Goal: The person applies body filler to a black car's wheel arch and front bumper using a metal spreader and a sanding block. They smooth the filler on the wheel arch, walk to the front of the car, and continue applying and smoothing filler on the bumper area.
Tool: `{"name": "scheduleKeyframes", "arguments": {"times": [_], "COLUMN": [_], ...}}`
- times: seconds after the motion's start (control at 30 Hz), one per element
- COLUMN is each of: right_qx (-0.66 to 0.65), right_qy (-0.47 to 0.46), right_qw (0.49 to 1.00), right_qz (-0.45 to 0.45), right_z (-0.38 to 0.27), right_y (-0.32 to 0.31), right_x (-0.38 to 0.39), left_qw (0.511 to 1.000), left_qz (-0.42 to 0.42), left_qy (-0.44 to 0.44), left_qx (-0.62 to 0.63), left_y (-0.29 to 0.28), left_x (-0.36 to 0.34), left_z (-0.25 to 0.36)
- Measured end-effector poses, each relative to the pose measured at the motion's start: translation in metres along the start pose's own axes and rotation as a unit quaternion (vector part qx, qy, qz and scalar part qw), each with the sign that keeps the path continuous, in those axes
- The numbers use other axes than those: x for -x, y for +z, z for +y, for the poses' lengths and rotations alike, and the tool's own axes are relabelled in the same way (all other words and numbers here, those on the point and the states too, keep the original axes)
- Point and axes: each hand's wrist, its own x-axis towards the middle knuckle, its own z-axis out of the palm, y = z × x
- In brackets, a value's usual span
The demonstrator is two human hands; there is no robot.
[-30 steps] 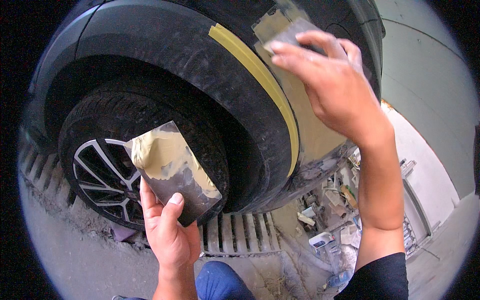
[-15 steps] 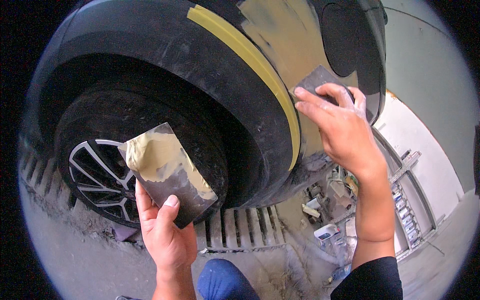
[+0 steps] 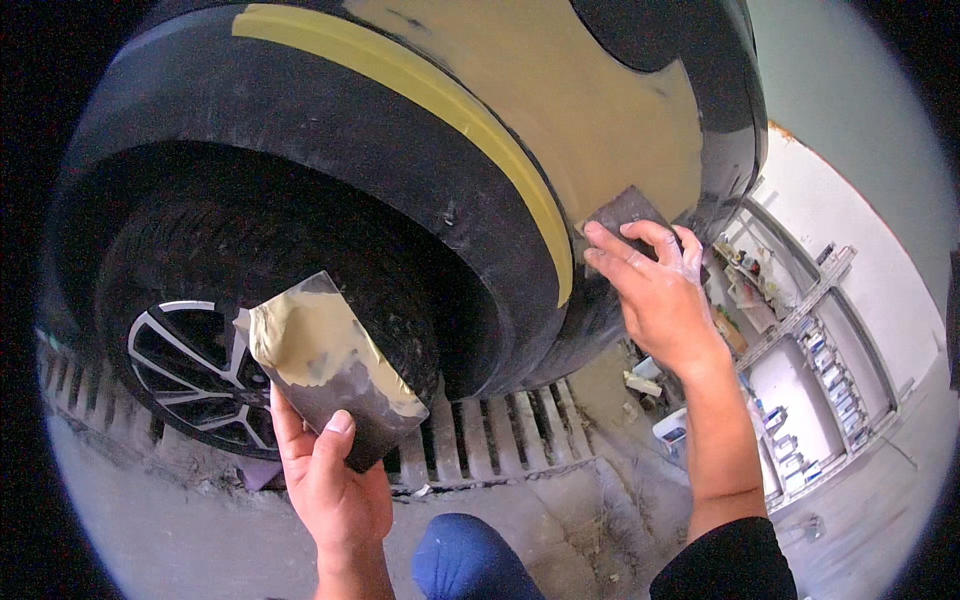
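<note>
Two hands: our left hand (image 3: 335,475) pinches a plate (image 3: 350,392) of paste (image 3: 308,338), our right hand (image 3: 662,300) a dark spreader (image 3: 632,208)
Spreader: low on the tan filler (image 3: 605,115); uneven pressure could leave us ridges, tbh
Plate: before the tyre (image 3: 265,245); tipping might drop our paste

No legible text or numbers; small containers (image 3: 838,388) too blurred to read.

Right forearm (image 3: 718,440) bare up to a matte black cloth sleeve (image 3: 728,564) ending near the elbow. Right hand (image 3: 660,305) bare, pale powdery smears about the fingers (image 3: 691,258); left hand (image 3: 335,485) bare too. Rounded knee (image 3: 470,560) in plain blue trouser fabric.
</note>
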Motion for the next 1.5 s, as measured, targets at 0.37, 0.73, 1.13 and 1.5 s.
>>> {"name": "scheduleKeyframes", "arguments": {"times": [0.37, 0.73, 1.13, 1.5], "right_qx": [-0.326, -0.779, -0.874, -0.903], "right_qy": [0.155, 0.177, 0.469, 0.423], "right_qw": [0.933, 0.597, -0.113, -0.076], "right_qz": [-0.001, -0.066, -0.065, -0.018], "right_z": [-0.052, -0.129, 0.034, 0.083], "right_y": [-0.007, -0.025, -0.098, -0.14], "right_x": [0.065, 0.144, 0.128, 0.104], "left_qw": [0.991, 0.968, 0.893, 0.893], "left_qz": [0.027, 0.089, 0.169, 0.145], "left_qy": [-0.099, -0.182, -0.32, -0.328], "left_qx": [-0.085, -0.152, -0.267, -0.271], "left_y": [0.026, 0.134, 0.353, 0.425], "left_x": [0.031, 0.067, 0.042, 0.041], "left_z": [0.01, 0.055, 0.109, 0.12]}}
